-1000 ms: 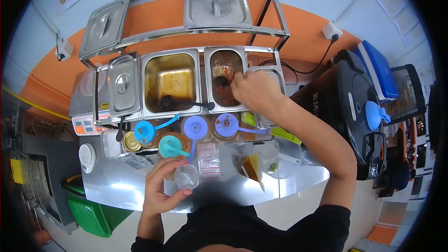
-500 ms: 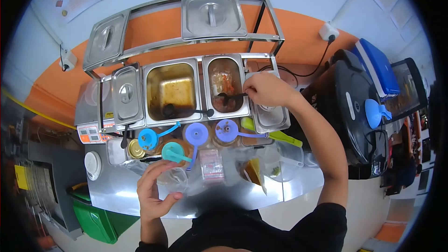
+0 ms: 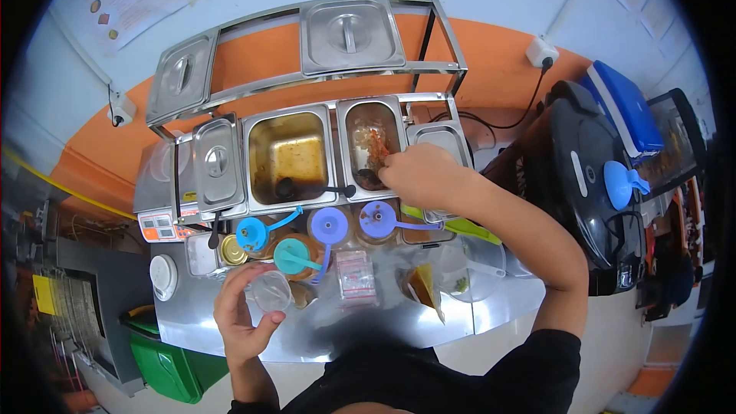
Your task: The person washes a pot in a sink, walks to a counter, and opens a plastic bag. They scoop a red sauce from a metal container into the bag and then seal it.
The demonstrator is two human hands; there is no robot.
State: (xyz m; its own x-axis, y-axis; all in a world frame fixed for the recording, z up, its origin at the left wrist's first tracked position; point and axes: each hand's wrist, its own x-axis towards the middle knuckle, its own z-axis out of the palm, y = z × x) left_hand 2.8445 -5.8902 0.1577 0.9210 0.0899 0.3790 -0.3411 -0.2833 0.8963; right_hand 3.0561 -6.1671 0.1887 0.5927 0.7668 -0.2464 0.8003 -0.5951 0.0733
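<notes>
My left hand (image 3: 239,314) is curled around a small clear plastic cup (image 3: 271,292), held above the front of the steel counter. My right hand (image 3: 422,175) reaches over the right-hand steel food pan (image 3: 343,134) and grips a black spoon (image 3: 369,178). The spoon's bowl is down in the pan, and its handle is mostly hidden by my fingers. Reddish and pale food (image 3: 372,142) lies in that pan. Beside it, a larger steel pan (image 3: 257,129) holds a little brownish liquid, and a second black ladle (image 3: 341,191) rests across its front edge.
Jars with a blue lid (image 3: 251,234), a teal lid (image 3: 292,255) and purple lids (image 3: 330,225) stand before the pans. A pink-and-white packet (image 3: 356,279) and a yellow-brown pouch (image 3: 423,287) lie on the counter. A black appliance (image 3: 563,176) stands right, a scale (image 3: 159,225) left.
My right hand has moved left and down, bringing the spoon lower in the pan. My left hand has tilted the cup, whose mouth shows more plainly. The whole view has shifted slightly.
</notes>
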